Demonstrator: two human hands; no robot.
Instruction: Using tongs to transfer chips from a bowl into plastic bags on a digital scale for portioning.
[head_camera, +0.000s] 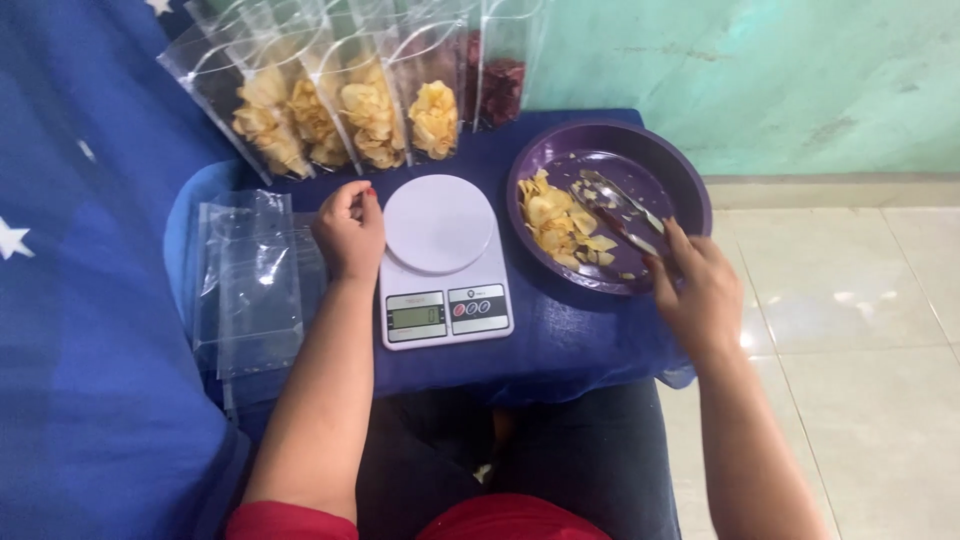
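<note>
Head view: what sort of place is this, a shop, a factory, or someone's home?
Probably a home or small informal snack-packing spot, not a factory. A white kitchen scale sits on a small blue-covered table, filled clear bags of chips stand behind it, and the right hand holds tongs over a purple bowl.

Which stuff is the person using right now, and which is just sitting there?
In use: right hand holding metal tongs in the purple bowl of chips; left hand beside the kitchen scale.
Just sitting: filled chip bags, empty clear bags.
</note>
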